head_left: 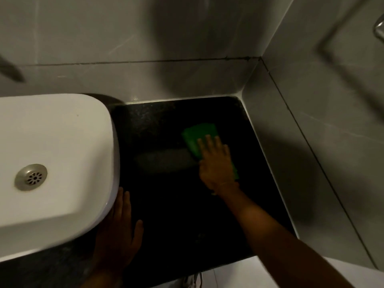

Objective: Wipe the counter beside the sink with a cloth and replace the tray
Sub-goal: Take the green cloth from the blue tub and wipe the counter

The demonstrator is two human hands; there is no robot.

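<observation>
A green cloth lies flat on the dark speckled counter to the right of the white sink. My right hand presses down on the cloth with fingers spread, covering its near half. A paler wet streak runs left from the cloth toward the sink. My left hand rests flat on the counter's front part, fingers apart, touching the sink's rounded corner. No tray is in view.
Grey tiled walls close the counter at the back and on the right, meeting in a corner. The sink's metal drain is at far left. A chrome fitting shows at the top right edge. Pale floor lies below the counter's front edge.
</observation>
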